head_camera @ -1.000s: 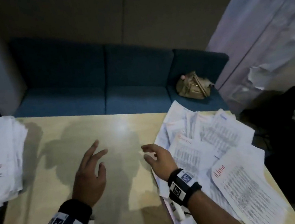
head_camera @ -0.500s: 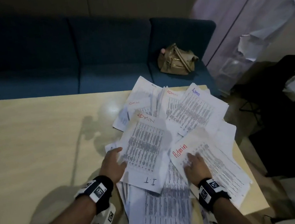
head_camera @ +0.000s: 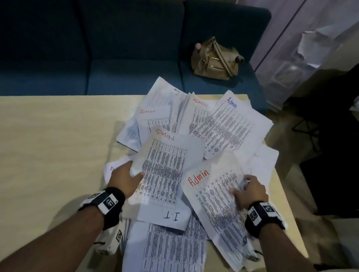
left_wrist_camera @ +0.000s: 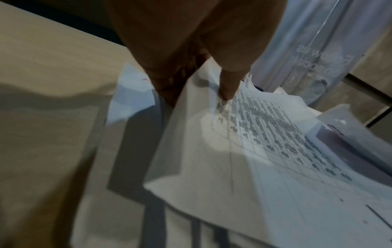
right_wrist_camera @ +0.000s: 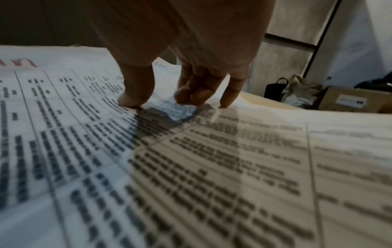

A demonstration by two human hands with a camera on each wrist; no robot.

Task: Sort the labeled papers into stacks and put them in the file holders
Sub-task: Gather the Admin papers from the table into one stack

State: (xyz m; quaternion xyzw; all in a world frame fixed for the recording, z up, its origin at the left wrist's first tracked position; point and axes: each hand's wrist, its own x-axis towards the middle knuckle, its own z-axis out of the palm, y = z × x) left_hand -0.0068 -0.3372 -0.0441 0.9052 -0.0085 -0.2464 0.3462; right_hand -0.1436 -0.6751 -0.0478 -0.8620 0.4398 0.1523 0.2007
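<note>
A loose pile of printed papers (head_camera: 226, 129) covers the right end of the wooden table (head_camera: 38, 155), most labeled "Admin" by hand. My left hand (head_camera: 131, 177) grips the left edge of a sheet marked ADMIN in orange (head_camera: 167, 167), thumb (left_wrist_camera: 229, 87) on top, and that edge is raised off the pile. A sheet end marked I.T (head_camera: 171, 216) shows just below it. My right hand (head_camera: 246, 190) pinches a small fold of the sheet marked Admin in red (head_camera: 217, 199) between thumb and curled fingertips (right_wrist_camera: 191, 97). No file holder is in view.
A blue sofa (head_camera: 114, 41) runs behind the table, with a tan handbag (head_camera: 216, 59) on its right seat. The table's right edge (head_camera: 284, 190) lies just beyond the pile. Dark bags and clutter (head_camera: 347, 135) sit on the floor to the right.
Both hands moved from the bare table onto the pile at the right. Since half a second ago the right hand slid right across the red Admin sheet, and the left hand holds the orange ADMIN sheet's edge.
</note>
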